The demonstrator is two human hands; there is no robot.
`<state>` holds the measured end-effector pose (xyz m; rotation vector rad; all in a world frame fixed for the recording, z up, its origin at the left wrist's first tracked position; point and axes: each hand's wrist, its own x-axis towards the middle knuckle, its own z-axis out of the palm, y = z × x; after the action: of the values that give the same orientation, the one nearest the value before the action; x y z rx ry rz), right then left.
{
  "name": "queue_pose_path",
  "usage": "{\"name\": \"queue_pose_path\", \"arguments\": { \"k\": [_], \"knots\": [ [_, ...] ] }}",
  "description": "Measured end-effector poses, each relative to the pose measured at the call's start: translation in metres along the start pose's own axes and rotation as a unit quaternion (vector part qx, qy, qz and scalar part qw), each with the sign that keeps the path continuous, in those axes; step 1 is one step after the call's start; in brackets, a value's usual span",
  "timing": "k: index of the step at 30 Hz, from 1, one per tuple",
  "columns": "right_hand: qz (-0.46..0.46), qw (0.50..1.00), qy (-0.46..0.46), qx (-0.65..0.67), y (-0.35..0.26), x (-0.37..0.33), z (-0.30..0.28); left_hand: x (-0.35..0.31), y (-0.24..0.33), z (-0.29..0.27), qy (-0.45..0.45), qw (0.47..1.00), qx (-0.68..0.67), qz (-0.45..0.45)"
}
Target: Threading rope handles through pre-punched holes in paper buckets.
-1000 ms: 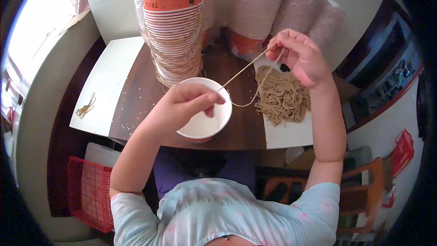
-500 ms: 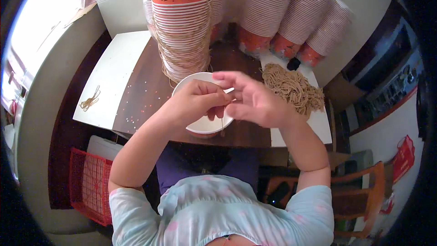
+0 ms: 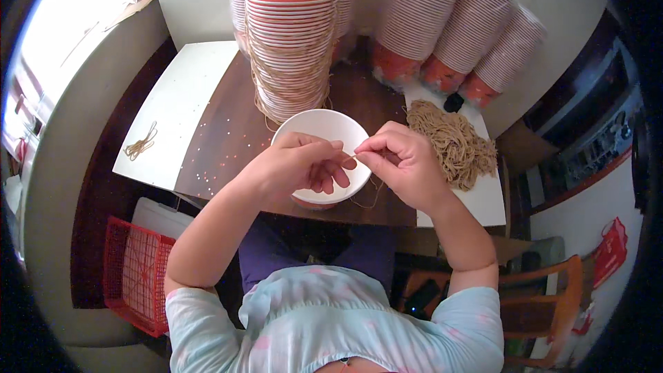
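Note:
A thin tan twine [image 3: 350, 158] runs across the short gap between my hands. My right hand [image 3: 404, 166] pinches it between thumb and forefinger. On the other side my left hand [image 3: 304, 162], its fingers loosely curled, has the twine at its fingertips; the exact grip is partly hidden. Beneath both hands stands a paper bucket [image 3: 323, 121], white inside, with a bit of its orange outside showing at the near side. A loose end of twine hangs beside the bucket's right rim and lies over the brown tabletop [image 3: 228, 117].
Behind the bucket rises a tall stack of nested paper buckets [image 3: 293, 34] with twine loops around it. Wrapped bucket stacks [image 3: 421, 14] stand at the back right. A twine heap [image 3: 452, 141] lies at right, a small bundle [image 3: 140, 144] at left. A red basket [image 3: 138, 276] sits lower left.
My hands have drawn apart, uncovering more of the bucket's inside. My right hand, spread before, has closed into a pinch on the twine. The view has shifted slightly.

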<state>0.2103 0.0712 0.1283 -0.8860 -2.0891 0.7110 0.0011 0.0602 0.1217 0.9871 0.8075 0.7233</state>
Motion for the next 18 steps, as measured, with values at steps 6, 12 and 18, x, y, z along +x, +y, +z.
{"name": "queue_pose_path", "arguments": {
  "k": [6,12,18],
  "knots": [
    [-0.032,0.999,0.028,0.000,0.002,-0.005,0.003,0.000,-0.011,0.001,-0.022,1.000,0.009,0.001],
    [-0.040,0.999,0.031,0.009,0.005,-0.008,0.005,0.001,-0.017,0.002,-0.004,0.997,0.065,0.037],
    [-0.048,0.998,-0.015,-0.025,-0.002,-0.013,0.004,-0.010,-0.024,0.012,0.056,0.979,0.153,0.123]
  ]
}}
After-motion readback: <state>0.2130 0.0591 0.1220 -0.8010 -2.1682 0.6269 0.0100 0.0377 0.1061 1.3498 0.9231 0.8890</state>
